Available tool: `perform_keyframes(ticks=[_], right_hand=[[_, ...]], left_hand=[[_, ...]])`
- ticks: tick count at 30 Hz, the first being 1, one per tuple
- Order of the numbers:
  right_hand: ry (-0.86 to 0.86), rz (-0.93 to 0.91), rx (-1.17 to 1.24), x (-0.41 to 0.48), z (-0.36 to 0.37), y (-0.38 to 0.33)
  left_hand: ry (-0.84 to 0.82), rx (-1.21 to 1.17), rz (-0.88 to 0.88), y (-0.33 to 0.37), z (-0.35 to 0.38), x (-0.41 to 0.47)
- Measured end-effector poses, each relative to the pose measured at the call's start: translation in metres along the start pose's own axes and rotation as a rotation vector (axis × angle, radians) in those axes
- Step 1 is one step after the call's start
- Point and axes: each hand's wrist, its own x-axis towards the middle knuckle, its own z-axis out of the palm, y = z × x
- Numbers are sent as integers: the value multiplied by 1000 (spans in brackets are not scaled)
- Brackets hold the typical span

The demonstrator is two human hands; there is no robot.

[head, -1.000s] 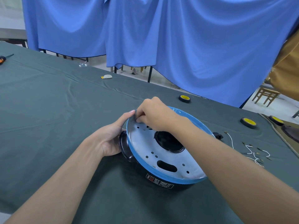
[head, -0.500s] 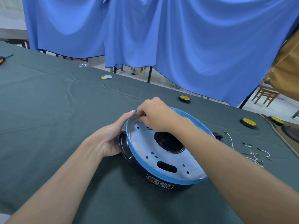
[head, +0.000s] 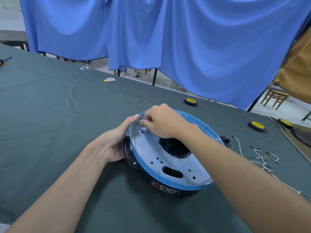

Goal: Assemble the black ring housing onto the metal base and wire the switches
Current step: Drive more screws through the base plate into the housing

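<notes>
Now right hand (head: 161, 123) inside metal base (head: 148, 153), left hand (head: 114, 146) outside

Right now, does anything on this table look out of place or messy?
Mostly the white wires: they lie loose and scattered on the cloth right of the metal base. The base sits tilted on the black housing, blue film on its rim, which the right hand pinches; the left hand grips the housing.

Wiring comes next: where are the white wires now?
Head view: the white wires lie loose on the green cloth, right of the metal base, just nearer the camera than a yellow-topped roll.
</notes>
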Motion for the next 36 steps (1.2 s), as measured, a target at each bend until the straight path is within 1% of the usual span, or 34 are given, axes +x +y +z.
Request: perform_keyframes(ticks=[5, 11, 13, 17, 21, 23, 25, 27, 31, 36], right_hand=[[163, 149, 34, -25, -21, 29], [321, 490, -28, -72, -40, 87], [289, 614, -46, -89, -38, 103], [84, 771, -95, -119, -21, 127], [23, 840, -107, -136, -8, 136], [8, 857, -101, -139, -3, 135], [-4, 846, -95, -141, 1, 133], [-11, 820, -100, -143, 5, 131], [77, 812, -110, -142, 11, 130], [280, 879, 74, -135, -1, 127]], left_hand=[[38, 13, 6, 0, -1, 0], [60, 19, -17, 1, -1, -2], [73, 38, -27, 2, 2, -3], [84, 115, -70, 14, 8, -7], [91, 244, -75, 28, 16, -16], [153, 349, -33, 29, 18, -19], [205, 436, 3, 29, 17, -21], [207, 481, 4, 27, 13, -23], [211, 505, 6, 24, 6, -31], [260, 489, 22, 22, -1, -39]])
